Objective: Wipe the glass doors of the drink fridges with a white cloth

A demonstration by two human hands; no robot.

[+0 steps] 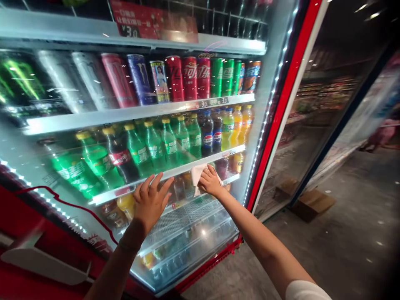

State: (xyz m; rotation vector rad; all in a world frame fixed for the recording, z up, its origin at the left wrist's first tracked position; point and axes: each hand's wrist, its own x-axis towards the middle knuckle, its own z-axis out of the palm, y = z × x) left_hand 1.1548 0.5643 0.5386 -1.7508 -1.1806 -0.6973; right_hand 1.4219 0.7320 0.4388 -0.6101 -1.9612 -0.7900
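My right hand (210, 182) presses a pale cloth (197, 174) against the glass door of a lit drinks fridge, with the fingers bent over it. To the left, my left hand (153, 202) has its fingers spread, close to or touching the glass; which of the two I cannot tell. Behind the glass, near both hands, runs a white shelf edge (178, 168). Green soda bottles (170, 143), a dark cola bottle (120, 156) and Pepsi bottles (207, 131) stand on that shelf.
Several cans (190, 77) line the shelf above, under a red price sign (140, 21). A white door handle (43, 260) is at lower left. The red fridge frame (281, 108) runs down the right side. A cardboard box (312, 204) sits on the floor (350, 233).
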